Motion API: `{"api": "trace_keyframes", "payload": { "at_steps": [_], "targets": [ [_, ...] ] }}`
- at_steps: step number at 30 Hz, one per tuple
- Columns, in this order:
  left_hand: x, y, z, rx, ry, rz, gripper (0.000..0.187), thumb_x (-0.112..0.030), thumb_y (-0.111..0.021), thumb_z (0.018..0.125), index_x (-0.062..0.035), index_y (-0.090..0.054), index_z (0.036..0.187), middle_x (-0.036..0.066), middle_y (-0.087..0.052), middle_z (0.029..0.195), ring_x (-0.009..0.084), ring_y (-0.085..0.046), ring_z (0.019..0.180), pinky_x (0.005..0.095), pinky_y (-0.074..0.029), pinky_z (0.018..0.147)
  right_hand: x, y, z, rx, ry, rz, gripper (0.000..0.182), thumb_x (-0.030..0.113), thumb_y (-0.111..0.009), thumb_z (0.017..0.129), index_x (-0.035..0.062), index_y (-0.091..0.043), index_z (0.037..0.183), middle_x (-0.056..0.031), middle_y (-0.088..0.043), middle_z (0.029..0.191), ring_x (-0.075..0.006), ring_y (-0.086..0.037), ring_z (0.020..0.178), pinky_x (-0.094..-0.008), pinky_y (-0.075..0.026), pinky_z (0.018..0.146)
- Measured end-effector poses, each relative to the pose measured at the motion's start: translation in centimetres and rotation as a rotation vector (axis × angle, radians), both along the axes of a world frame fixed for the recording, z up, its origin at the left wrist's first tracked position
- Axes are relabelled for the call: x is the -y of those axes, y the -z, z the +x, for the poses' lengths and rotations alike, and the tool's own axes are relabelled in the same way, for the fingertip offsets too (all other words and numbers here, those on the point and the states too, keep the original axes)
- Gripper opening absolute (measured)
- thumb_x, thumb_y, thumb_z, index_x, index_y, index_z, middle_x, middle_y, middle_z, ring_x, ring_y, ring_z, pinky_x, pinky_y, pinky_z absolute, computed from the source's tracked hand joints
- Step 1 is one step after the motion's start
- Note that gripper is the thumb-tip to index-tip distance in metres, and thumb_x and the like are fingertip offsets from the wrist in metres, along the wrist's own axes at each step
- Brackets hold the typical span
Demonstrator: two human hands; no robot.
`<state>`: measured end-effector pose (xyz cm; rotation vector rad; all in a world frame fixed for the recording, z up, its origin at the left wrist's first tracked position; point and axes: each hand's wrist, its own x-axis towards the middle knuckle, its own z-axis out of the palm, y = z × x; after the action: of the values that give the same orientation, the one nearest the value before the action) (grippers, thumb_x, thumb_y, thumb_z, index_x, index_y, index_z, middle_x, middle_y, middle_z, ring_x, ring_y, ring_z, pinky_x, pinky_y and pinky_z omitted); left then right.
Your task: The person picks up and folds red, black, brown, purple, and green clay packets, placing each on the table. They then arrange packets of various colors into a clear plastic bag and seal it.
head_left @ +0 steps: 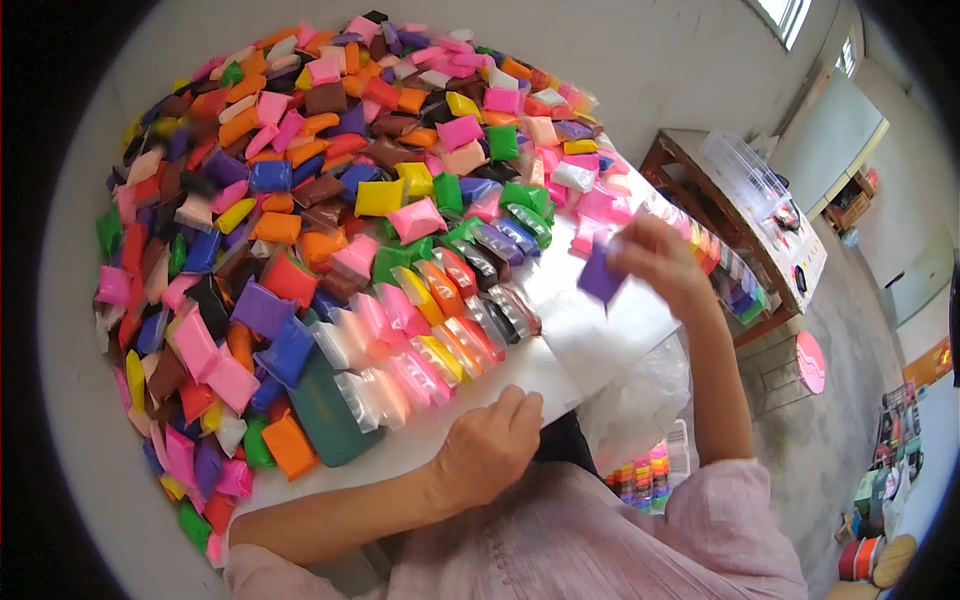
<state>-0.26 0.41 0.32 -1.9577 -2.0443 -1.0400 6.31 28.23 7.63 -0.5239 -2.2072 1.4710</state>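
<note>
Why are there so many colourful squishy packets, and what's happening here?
A person's right hand holds up a small, purple, square-looking packet over the white table. The left hand is curled near the table's front edge; whether it holds anything is unclear. Small colourful packets in clear plastic lie in neat rows, beside a big jumbled heap of many-coloured plastic-wrapped packets.

Pink-top stool [811, 363], brn wood tbl [745, 227], wndw [786, 18] up high
</note>
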Motion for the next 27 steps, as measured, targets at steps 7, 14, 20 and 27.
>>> {"api": "trace_keyframes", "payload": {
  "at_steps": [7, 14, 20, 27],
  "targets": [
    [0.4, -0.9, 0.1, 0.231, -0.025, -0.117, 0.027, -0.002, -0.06, 0.084, 0.0036, -0.05, 0.109, 0.021, -0.049, 0.097, 0.0391, -0.054, 0.084, 0.0434, -0.045, 0.074, 3.5, 5.7, 3.7, 0.214, -0.042, 0.037, 0.028, 0.025, -0.075, 0.08, -0.0004, -0.07, 0.088, -0.0047, -0.064, 0.07, -0.0119, -0.057, 0.067, -0.029, -0.047, 0.061],
    [-0.3, -2.1, 1.0, 0.148, -0.132, -0.235, 0.029, -0.009, -0.06, 0.087, 0.0023, -0.05, 0.112, 0.021, -0.049, 0.101, 0.0411, -0.057, 0.087, 0.045, -0.048, 0.073, 5.9, 7.2, 4.4, -0.077, 0.282, 0.563, 0.024, 0.024, -0.073, 0.084, 0.0014, -0.067, 0.092, -0.0063, -0.063, 0.074, -0.0163, -0.056, 0.06, -0.0305, -0.047, 0.059],
    [-4.0, -0.5, 1.6, -0.063, -0.246, -0.167, 0.019, -0.013, -0.063, 0.087, -0.0027, -0.055, 0.1, 0.015, -0.054, 0.09, 0.0366, -0.06, 0.079, 0.046, -0.049, 0.065, 9.0, 6.6, 8.7, -0.03, 0.08, 0.834, 0.027, 0.028, -0.072, 0.083, 0.0052, -0.058, 0.086, -0.0112, -0.055, 0.081, -0.028, -0.058, 0.068, -0.0384, -0.047, 0.058],
    [-5.7, 0.3, 0.6, -0.122, -0.167, -0.072, 0.01, -0.009, -0.06, 0.086, -0.0042, -0.051, 0.087, 0.013, -0.053, 0.084, 0.0314, -0.061, 0.068, 0.0396, -0.05, 0.059, 9.4, 7.7, 7.6, -0.111, 0.083, 1.065, 0.019, 0.012, -0.069, 0.078, 0.004, -0.052, 0.081, -0.0098, -0.049, 0.078, -0.025, -0.056, 0.071, -0.0361, -0.046, 0.058]
  ]
}}
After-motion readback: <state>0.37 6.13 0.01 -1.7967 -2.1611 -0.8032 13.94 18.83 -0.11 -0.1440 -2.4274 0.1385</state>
